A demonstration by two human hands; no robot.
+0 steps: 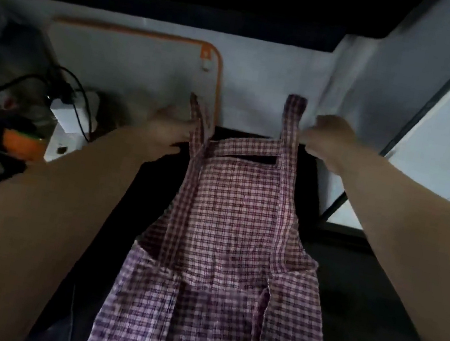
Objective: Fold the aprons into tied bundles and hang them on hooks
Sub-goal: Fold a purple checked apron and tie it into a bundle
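A red-and-white checked apron hangs spread out in front of me, over a dark surface. My left hand pinches its left shoulder strap near the top of the bib. My right hand grips the right strap, whose end sticks up above my fingers. Both straps are pulled apart and upward, so the bib is stretched flat. The lower skirt of the apron falls toward me with side panels folded inward. No hook is in view.
A white board with an orange rim leans against the white wall behind the apron. At left sit a white charger block with black cables, an orange object and dark clutter. A pale panel with a dark frame stands at right.
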